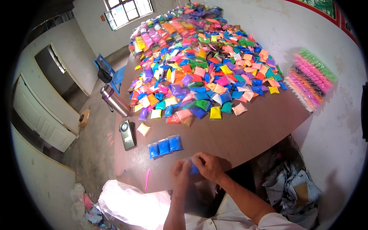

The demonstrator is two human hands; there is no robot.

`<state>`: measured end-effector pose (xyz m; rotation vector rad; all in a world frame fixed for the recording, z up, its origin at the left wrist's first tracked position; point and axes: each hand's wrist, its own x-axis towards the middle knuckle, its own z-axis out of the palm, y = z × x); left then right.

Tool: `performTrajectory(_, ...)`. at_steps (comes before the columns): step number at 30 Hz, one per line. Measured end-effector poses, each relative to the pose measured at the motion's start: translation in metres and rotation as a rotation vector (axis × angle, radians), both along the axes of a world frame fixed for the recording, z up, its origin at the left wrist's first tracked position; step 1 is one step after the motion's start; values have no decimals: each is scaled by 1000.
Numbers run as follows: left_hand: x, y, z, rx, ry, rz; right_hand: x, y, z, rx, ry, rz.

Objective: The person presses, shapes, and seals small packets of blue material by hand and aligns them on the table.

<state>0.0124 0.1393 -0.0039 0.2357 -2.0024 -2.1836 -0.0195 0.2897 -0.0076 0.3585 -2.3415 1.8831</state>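
Close to the table's near edge, my left hand [180, 169] and my right hand [207, 165] are brought together with fingers closed on a small blue packet [194, 169]. Part of the packet is hidden by the fingers. Just beyond them, three similar blue packets [164, 146] lie side by side in a row. A thin pink stick-like tool [147, 178] rests on the tabletop left of my left hand. A pale peach packet [143, 129] lies by itself beyond the row.
A large heap of coloured packets [199, 73] covers the table's far part. A metal thermos [115, 100] and a dark handheld device [127, 135] stand along the left edge. Bundled coloured packs [310, 78] lie at the right edge. White plastic [132, 199] sits at the front left.
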Motion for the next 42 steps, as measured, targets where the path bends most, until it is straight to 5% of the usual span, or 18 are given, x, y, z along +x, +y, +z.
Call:
performTrajectory(8, -1, 9, 11, -209, -33, -13, 0, -1, -8, -17, 60, -58)
performTrajectory(21, 3, 9, 6, -9, 11, 102, 4, -6, -1, 170, 105, -12)
performTrajectory(23, 0, 8, -2, -255, 14, 112, 3, -6, -7, 132, 107, -27)
performTrajectory(27, -3, 17, 3, -231, -25, 94, 2, 0, -11, 14, 37, -81)
performTrajectory(29, -2, 14, 3, -464, -17, 10, 2, 0, -10, -3, 5, -109)
performTrajectory(42, -1, 16, -9, -367, 96, 101, 0, -5, -3, 36, 29, -83)
